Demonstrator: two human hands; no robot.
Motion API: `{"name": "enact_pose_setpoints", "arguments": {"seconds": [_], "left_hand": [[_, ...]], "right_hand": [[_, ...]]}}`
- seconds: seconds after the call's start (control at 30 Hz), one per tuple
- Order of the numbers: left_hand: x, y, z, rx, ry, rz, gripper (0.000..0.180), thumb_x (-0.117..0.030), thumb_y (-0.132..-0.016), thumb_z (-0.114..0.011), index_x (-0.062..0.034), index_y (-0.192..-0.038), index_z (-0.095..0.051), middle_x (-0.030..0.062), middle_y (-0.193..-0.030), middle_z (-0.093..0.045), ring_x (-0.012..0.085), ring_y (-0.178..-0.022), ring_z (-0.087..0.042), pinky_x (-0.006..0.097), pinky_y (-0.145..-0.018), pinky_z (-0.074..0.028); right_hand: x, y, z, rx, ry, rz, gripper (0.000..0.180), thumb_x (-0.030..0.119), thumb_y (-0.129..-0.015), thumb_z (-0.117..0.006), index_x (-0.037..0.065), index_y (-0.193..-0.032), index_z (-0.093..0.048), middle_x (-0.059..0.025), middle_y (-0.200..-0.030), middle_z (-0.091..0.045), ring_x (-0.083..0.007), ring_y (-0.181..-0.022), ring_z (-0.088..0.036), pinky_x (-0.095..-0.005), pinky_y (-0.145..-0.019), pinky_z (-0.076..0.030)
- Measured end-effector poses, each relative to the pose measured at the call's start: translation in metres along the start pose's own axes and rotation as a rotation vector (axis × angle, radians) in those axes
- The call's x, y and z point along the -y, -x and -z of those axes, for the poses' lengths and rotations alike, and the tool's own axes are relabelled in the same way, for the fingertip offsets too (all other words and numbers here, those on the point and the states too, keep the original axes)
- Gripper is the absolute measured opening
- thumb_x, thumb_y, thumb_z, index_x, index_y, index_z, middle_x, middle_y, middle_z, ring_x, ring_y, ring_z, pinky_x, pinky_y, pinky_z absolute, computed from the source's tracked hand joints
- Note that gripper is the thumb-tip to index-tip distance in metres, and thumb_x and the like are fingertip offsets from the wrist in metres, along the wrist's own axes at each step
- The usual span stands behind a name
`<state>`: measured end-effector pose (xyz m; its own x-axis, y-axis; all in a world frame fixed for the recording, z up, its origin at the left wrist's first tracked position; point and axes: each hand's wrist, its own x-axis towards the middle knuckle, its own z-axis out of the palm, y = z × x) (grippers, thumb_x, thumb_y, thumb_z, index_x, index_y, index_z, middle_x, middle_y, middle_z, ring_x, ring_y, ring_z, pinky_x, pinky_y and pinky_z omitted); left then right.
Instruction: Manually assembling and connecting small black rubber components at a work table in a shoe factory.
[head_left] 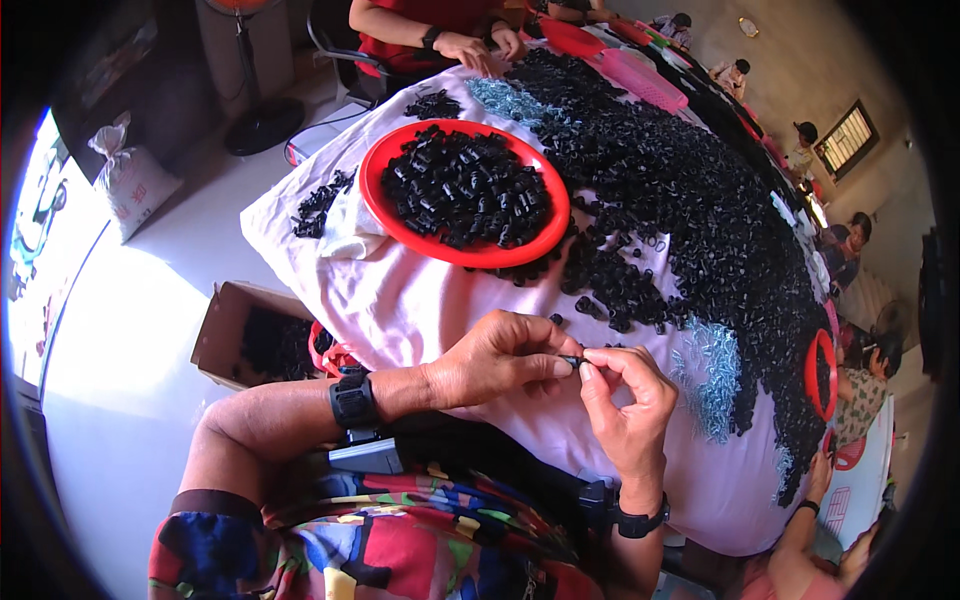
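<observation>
Near the table's edge, left hand and right hand together pinch a small black part, fingers closed. At 11 o'clock sits a red tray.

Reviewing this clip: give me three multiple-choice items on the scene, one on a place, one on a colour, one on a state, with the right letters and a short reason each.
1. Where does the round plate stand?
A. on the pink cloth beyond the hands
B. on the floor
C. inside the cardboard box

2. What colour is that plate?
A. blue
B. red
C. white

3. How do the left hand and right hand stand?
A. flat on the table
B. far apart, both empty
C. fingertips together on a small black part

Answers:
1. A: the plate rests on the pink cloth, above the hands in the picture.
2. B: its rim is red around a heap of black parts.
3. C: both hands pinch the small part between them.
</observation>
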<state>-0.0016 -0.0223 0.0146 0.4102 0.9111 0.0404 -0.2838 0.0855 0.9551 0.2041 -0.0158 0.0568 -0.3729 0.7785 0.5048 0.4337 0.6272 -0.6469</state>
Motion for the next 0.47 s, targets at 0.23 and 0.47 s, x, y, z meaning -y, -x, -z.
{"name": "enact_pose_setpoints", "arguments": {"seconds": [0.23, 0.47], "left_hand": [[-0.002, 0.002, -0.001, 0.012, -0.057, -0.035, 0.019, -0.009, -0.101, -0.067, 0.0020, -0.115, -0.070, 0.0015, -0.092, -0.072, 0.0080, -0.081, -0.068, 0.025, -0.071, -0.057], [-0.005, 0.007, -0.009, -0.052, -0.357, -0.112, 0.016, -0.008, -0.101, -0.066, 0.0004, -0.112, -0.072, 0.0050, -0.085, -0.073, 0.0098, -0.077, -0.071, 0.025, -0.068, -0.058]], "right_hand": [[0.002, -0.001, 0.001, 0.000, 0.082, 0.085, 0.015, -0.003, -0.081, -0.076, 0.002, -0.094, -0.072, -0.0088, -0.087, -0.072, -0.0204, -0.069, -0.063, -0.0312, -0.060, -0.052], [-0.001, 0.002, 0.004, 0.041, 0.092, 0.139, 0.016, -0.003, -0.080, -0.076, 0.003, -0.094, -0.071, -0.0087, -0.086, -0.071, -0.0233, -0.072, -0.065, -0.0323, -0.062, -0.054]]}}
